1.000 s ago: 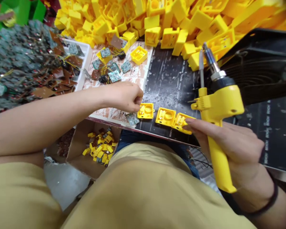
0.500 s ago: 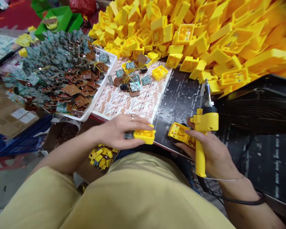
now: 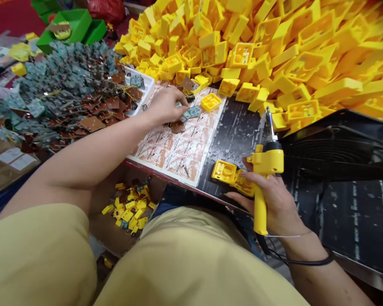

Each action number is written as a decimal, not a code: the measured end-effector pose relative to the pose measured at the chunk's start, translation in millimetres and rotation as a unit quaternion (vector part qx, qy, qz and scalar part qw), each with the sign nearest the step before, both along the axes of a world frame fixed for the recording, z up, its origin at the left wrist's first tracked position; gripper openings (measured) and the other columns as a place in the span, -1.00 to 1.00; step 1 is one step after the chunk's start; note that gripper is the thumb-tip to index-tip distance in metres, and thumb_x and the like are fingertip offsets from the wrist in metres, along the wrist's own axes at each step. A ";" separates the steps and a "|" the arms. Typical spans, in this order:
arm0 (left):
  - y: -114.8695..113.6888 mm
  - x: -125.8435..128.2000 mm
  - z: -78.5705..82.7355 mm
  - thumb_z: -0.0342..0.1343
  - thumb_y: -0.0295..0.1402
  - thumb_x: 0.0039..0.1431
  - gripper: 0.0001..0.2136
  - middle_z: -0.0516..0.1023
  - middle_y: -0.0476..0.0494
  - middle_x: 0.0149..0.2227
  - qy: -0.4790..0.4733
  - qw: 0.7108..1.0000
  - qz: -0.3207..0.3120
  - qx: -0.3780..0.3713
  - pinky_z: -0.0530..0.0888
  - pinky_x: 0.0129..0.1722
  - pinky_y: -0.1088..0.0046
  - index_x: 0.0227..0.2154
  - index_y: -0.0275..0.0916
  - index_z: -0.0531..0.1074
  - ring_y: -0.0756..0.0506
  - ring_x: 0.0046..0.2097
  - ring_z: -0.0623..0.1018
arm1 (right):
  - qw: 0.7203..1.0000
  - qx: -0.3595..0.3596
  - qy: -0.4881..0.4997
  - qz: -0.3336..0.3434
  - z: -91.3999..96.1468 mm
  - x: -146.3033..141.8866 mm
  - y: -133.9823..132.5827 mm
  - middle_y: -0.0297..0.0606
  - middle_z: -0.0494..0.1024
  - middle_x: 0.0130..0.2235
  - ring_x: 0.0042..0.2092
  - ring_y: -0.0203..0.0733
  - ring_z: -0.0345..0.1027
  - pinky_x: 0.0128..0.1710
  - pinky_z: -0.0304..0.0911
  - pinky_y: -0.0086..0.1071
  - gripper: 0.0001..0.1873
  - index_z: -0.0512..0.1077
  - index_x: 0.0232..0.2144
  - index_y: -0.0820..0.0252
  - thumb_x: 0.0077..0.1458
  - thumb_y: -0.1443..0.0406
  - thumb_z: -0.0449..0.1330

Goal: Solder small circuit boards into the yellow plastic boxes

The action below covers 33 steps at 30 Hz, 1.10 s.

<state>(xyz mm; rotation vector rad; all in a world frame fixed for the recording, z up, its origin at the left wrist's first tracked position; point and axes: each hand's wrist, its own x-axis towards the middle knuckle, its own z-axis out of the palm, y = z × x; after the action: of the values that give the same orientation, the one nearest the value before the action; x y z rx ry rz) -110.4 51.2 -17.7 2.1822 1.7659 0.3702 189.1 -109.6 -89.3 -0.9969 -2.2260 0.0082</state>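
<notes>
My left hand (image 3: 166,104) reaches over the patterned sheet, its fingers curled down among small grey-green parts (image 3: 191,112) with brown circuit boards (image 3: 178,126). Its fingertips are partly hidden, so what they pinch is unclear. My right hand (image 3: 279,199) is wrapped round a yellow soldering gun (image 3: 268,162), metal tip pointing away from me. Between the thumb and fingers of that same hand sits a yellow plastic housing (image 3: 243,183). Against it, at the table's front edge, lies another open yellow housing (image 3: 224,171). A single yellow housing (image 3: 211,102) rests right of the small parts.
Yellow housings (image 3: 242,55) are heaped across the back. At left, a white tray (image 3: 148,91) overflows with grey parts and brown boards. A black fan-like object (image 3: 347,144) stands at right. Below the table edge, a cardboard box (image 3: 110,231) holds yellow pieces. Green bins (image 3: 73,27) are back left.
My left hand has let go of the yellow piece it held and moved up and away to the small parts. My right hand keeps the soldering gun and housing.
</notes>
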 end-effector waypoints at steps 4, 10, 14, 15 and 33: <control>7.6 -13.5 29.5 0.18 -0.29 0.22 -0.92 0.66 -0.10 -0.13 -0.316 0.945 0.057 -0.060 0.53 0.04 0.16 -0.30 -0.16 0.44 -0.11 -0.04 0.60 | 1.000 -0.001 0.013 0.003 9.6 4.6 1.6 -0.07 0.59 0.01 -0.05 -0.01 0.55 -0.01 0.47 -0.13 -0.38 0.30 0.15 0.13 0.10 0.20 0.41; -1.4 11.9 86.4 -0.09 -0.31 0.47 -0.80 0.52 0.00 0.23 -0.477 0.875 0.048 -0.068 0.53 0.14 0.32 0.06 -0.17 0.29 -0.11 0.31 0.45 | 0.999 -0.018 0.024 -0.011 16.0 -10.8 9.1 -0.20 0.58 -0.16 -0.11 -0.05 0.54 -0.03 0.47 -0.12 -0.46 0.33 0.09 0.11 0.13 0.12 0.38; 1.0 33.0 85.8 -0.29 -0.31 0.57 -0.57 0.26 -0.12 0.40 -0.570 0.816 0.066 -0.073 0.45 0.10 0.56 0.35 -0.43 -0.07 0.02 0.39 0.30 | 0.999 -0.027 0.009 -0.015 13.3 -25.2 10.2 -0.25 0.58 -0.17 -0.20 -0.15 0.52 -0.08 0.46 -0.20 -0.58 0.34 0.07 0.10 0.20 0.21 0.32; 2.0 36.2 77.2 -0.31 -0.28 0.57 -0.60 0.28 -0.10 0.39 -0.576 0.811 0.075 -0.071 0.47 0.06 0.58 0.32 -0.39 0.01 0.04 0.36 0.35 | 1.000 -0.024 0.008 -0.016 13.5 -27.6 10.3 -0.27 0.59 -0.19 -0.23 -0.17 0.51 -0.13 0.46 -0.25 -0.61 0.34 0.07 0.09 0.22 0.25 0.30; -54.5 34.4 22.4 0.19 -0.26 0.15 -0.85 0.59 -0.01 -0.41 -0.319 0.918 -0.159 -0.173 0.50 -0.30 0.40 -0.40 -0.25 0.48 0.00 -0.33 0.57 | 1.000 -0.023 0.011 -0.004 20.6 -23.5 5.9 -0.26 0.62 -0.18 -0.16 -0.10 0.59 0.09 0.45 -0.05 -0.55 0.34 0.06 0.12 0.19 0.16 0.34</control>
<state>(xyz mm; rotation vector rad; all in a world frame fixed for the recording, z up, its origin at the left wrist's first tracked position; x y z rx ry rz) -76.0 -3.3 4.7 1.7709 1.0142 0.5604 165.7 -103.6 -68.7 -1.0260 -2.2106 0.0660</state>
